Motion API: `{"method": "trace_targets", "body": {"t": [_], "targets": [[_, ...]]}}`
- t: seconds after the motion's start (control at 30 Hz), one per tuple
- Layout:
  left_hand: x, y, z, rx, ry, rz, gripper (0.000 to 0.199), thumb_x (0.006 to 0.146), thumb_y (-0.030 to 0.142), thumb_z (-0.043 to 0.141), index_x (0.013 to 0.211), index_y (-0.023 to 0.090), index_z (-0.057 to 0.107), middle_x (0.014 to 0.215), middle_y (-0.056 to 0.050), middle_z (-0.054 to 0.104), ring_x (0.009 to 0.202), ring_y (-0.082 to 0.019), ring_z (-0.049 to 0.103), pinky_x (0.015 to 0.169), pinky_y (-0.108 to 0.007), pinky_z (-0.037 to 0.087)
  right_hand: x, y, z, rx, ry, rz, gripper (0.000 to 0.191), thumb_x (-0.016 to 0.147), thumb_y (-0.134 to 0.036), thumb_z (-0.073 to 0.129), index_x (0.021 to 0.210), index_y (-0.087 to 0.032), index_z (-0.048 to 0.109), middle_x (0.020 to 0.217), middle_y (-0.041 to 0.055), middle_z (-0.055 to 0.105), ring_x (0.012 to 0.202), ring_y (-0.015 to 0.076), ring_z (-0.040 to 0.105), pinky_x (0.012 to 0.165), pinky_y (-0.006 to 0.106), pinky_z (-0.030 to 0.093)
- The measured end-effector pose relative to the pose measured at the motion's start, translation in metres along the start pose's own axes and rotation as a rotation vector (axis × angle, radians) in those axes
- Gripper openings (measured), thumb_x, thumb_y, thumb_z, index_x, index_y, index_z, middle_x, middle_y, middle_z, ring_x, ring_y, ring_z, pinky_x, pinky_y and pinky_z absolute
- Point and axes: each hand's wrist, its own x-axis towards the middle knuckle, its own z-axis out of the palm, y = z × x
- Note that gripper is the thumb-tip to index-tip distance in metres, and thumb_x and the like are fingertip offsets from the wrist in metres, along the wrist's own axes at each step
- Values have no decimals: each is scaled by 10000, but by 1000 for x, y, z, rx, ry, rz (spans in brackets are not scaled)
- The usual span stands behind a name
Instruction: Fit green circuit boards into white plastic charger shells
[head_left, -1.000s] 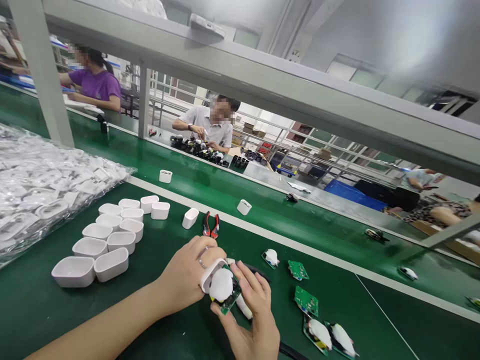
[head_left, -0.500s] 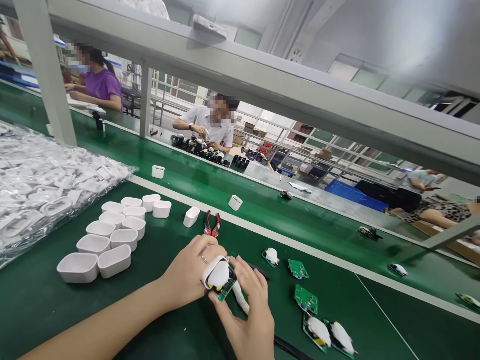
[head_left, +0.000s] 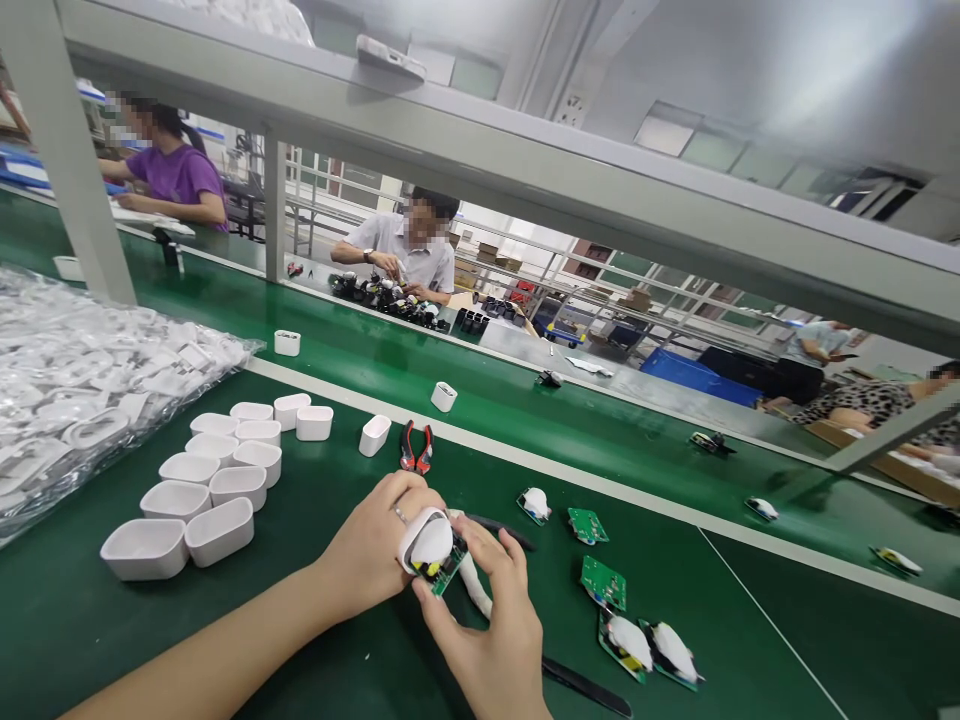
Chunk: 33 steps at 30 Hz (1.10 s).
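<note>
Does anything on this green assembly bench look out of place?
One white plastic case sits tilted, apart from the tidy cluster of cases, beside the red-handled pliers. Otherwise nothing stands out.

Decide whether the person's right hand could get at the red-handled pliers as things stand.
Probably not at once: the right hand is pinching a green circuit board against a white casing. Once free, it has the pliers just beyond, nothing obvious blocking.

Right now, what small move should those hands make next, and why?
Probably ease the green circuit board further into the white case with the right hand, since the left hand cups the case and the board's edge sticks out of it.
</note>
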Motion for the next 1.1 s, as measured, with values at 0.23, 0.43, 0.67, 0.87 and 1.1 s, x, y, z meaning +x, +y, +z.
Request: {"method": "trace_targets", "body": {"t": [0.23, 0.43, 0.67, 0.87, 1.1], "targets": [[0, -1, 0, 24, 13, 18, 272, 632, 46, 443, 860, 195, 443, 896, -23, 441, 871, -159, 421, 745, -278, 392, -2, 1, 2, -17, -11, -19, 317, 719, -271, 518, 982, -125, 417, 889, 130, 604, 845, 235, 569, 779, 456, 385], [-1, -1, 3, -30, 18, 25, 298, 618, 54, 458, 876, 201, 437, 892, -18, 428, 872, -156, 431, 748, -274, 401, -2, 2, 2, 18, 32, -56, 316, 707, -250, 537, 974, -123, 425, 874, 125, 604, 841, 232, 567, 781, 450, 375], [-2, 4, 1, -35, 27, 25, 289, 626, 53, 443, 879, 192, 447, 891, -23, 429, 866, -157, 440, 749, -279, 404, -3, 2, -2, 33, 42, -86, 349, 696, -214, 545, 1009, -121, 420, 864, 122, 612, 842, 237, 572, 794, 453, 366], [-3, 7, 0, -23, 62, 38, 277, 655, 56, 428, 892, 199, 446, 912, -31, 424, 856, -154, 445, 742, -279, 402, -7, 5, -2, 34, 53, -122, 392, 711, -191, 527, 1075, -132, 394, 884, 113, 620, 840, 229, 580, 804, 449, 376], [-2, 4, 0, 39, 99, 55, 233, 676, 58, 412, 871, 179, 455, 898, -39, 447, 862, -168, 435, 742, -297, 395, -10, 8, -1, 77, 66, -147, 473, 730, -211, 498, 1158, -122, 320, 955, 141, 603, 924, 256, 547, 815, 469, 366]]}}
